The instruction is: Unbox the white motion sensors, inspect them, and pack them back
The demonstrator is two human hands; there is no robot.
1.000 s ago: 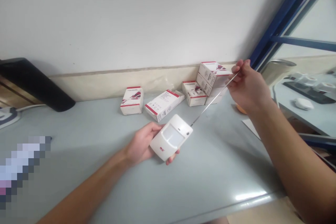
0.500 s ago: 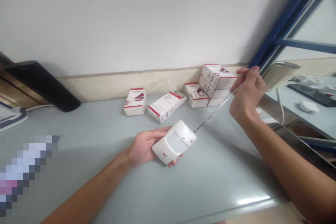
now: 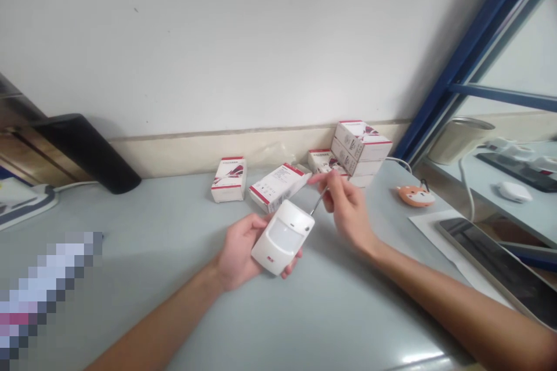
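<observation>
My left hand (image 3: 241,252) is wrapped around a white motion detector (image 3: 278,249) and holds it tilted over the table. The detector has a pale rectangular window and a small red logo near its lower end. From its upper right corner sticks a thin metal telescopic antenna (image 3: 318,202). My right hand (image 3: 348,208) pinches this antenna a short way from the detector's casing. The antenna's far end is hidden by my fingers.
White-and-red boxes stand against the wall: a single box (image 3: 229,179), a tilted box (image 3: 278,186) and a stack (image 3: 361,148). On the right are an orange animal-shaped case (image 3: 415,196) and a tablet-like dark device (image 3: 496,266). A black cylinder (image 3: 93,153) leans at left.
My right hand has moved down and left, close to the detector. The visible length of antenna is much shorter. My left hand still holds the detector in nearly the same place.
</observation>
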